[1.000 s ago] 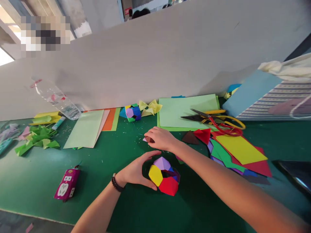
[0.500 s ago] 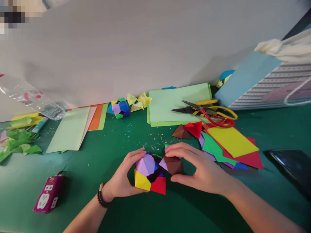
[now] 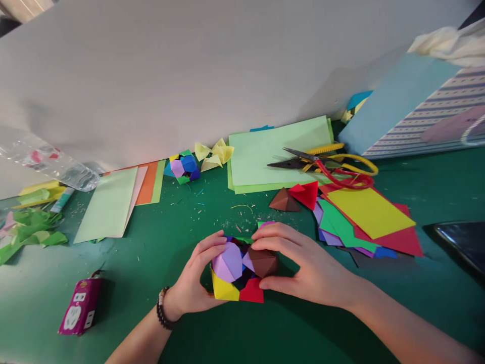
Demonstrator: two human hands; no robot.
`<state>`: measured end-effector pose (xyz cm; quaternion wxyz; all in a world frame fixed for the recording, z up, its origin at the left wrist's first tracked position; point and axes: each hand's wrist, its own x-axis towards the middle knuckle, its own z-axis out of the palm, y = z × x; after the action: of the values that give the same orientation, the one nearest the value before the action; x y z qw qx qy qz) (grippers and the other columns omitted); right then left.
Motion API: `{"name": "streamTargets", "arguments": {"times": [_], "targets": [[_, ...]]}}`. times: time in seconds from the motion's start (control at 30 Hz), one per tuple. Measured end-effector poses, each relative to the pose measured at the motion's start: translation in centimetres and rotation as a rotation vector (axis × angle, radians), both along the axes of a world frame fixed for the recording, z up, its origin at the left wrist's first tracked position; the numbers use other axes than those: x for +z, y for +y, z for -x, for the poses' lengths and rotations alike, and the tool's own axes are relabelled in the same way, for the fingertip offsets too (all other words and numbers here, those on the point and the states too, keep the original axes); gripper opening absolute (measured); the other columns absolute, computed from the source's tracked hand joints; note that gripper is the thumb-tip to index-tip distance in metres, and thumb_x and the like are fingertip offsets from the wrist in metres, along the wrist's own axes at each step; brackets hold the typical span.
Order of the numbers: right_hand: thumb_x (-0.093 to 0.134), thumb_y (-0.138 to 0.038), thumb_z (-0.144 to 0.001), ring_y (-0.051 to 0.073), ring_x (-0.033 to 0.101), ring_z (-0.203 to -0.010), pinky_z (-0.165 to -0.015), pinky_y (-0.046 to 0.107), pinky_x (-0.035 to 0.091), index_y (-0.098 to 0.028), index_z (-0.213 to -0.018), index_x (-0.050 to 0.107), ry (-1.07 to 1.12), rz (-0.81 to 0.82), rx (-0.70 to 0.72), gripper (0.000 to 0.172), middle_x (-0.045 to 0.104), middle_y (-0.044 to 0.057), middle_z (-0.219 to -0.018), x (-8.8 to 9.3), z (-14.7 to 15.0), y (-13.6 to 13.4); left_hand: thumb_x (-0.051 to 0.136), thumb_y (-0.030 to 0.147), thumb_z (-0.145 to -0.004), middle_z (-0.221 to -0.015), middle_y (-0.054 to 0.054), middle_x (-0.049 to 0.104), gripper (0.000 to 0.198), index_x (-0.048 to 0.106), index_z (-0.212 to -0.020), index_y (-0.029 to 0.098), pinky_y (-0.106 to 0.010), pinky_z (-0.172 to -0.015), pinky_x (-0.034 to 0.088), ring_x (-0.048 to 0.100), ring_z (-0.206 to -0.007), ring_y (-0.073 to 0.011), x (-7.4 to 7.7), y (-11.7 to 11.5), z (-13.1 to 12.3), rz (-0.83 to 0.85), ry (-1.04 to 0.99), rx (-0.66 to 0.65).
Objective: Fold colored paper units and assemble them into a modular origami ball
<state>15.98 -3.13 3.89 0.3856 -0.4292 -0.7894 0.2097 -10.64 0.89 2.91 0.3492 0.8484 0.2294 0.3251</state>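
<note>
Both my hands close around a partly assembled modular origami ball (image 3: 238,269) of folded paper units in lilac, yellow, red and blue, with a dark gap in its middle. My left hand (image 3: 197,273) cups its left side, fingers over the lilac unit (image 3: 227,262). My right hand (image 3: 303,263) presses a brown pyramid-shaped paper unit (image 3: 263,262) against the ball's right side. The yellow unit (image 3: 223,289) and red unit (image 3: 252,292) show below my fingers. The ball's far side is partly hidden by my hands.
On the green cutting mat (image 3: 113,313) lie a brown paper pyramid (image 3: 283,200), a red paper unit (image 3: 304,194), red-handled scissors (image 3: 322,164) on pale green sheets (image 3: 278,154), and coloured paper (image 3: 367,217). A small modular ball (image 3: 183,168), plastic bottle (image 3: 49,164) and magenta power strip (image 3: 81,306) stand farther away.
My right hand has brought the brown unit from the table area onto the ball, and my left hand has shifted to the lilac side. The view has levelled and moved down.
</note>
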Motion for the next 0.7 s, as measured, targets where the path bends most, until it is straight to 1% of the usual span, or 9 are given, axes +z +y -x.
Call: {"name": "streamTargets", "arguments": {"times": [0.13,0.27,0.5,0.7], "targets": [[0.077,-0.045,-0.078,0.028,0.066,-0.108,-0.091,0.044,0.058,-0.027,-0.115,0.061,0.057,-0.002,-0.031,0.044,0.069,0.011,-0.113,-0.4,0.5,-0.1,0.085,0.033,-0.070,-0.138,-0.017,0.050,0.087,0.038,-0.143,0.027,-0.056,-0.107,0.047,0.047,-0.136,-0.0368,-0.1,-0.2,-0.1,0.009,-0.007,0.029],[0.076,-0.047,-0.078,0.029,0.066,-0.106,-0.094,0.047,0.056,-0.027,-0.113,0.061,0.103,-0.005,-0.055,0.043,0.069,0.011,-0.111,-0.6,1.2,0.0,0.085,0.033,-0.070,-0.138,-0.017,0.050,0.089,0.036,-0.144,0.027,-0.055,-0.106,0.048,0.048,-0.135,-0.0362,-0.2,-0.3,-0.1,-0.028,-0.009,0.051],[0.076,-0.041,-0.080,0.028,0.065,-0.107,-0.092,0.044,0.056,-0.026,-0.114,0.059,0.106,-0.007,-0.056,0.041,0.069,0.010,-0.111,-0.5,1.6,-0.3,0.084,0.030,-0.073,-0.139,-0.017,0.049,0.089,0.034,-0.146,0.025,-0.053,-0.107,0.049,0.047,-0.136,-0.0350,-0.4,-0.2,-0.2,-0.145,-0.022,0.033],[0.076,-0.038,-0.080,0.028,0.065,-0.109,-0.093,0.044,0.055,-0.026,-0.114,0.058,0.103,-0.010,-0.080,0.040,0.069,0.010,-0.112,-0.4,1.8,-0.5,0.084,0.030,-0.073,-0.139,-0.018,0.049,0.092,0.032,-0.148,0.026,-0.055,-0.108,0.047,0.047,-0.137,-0.0356,-0.7,-0.3,-0.1,-0.165,-0.028,0.034]]}}
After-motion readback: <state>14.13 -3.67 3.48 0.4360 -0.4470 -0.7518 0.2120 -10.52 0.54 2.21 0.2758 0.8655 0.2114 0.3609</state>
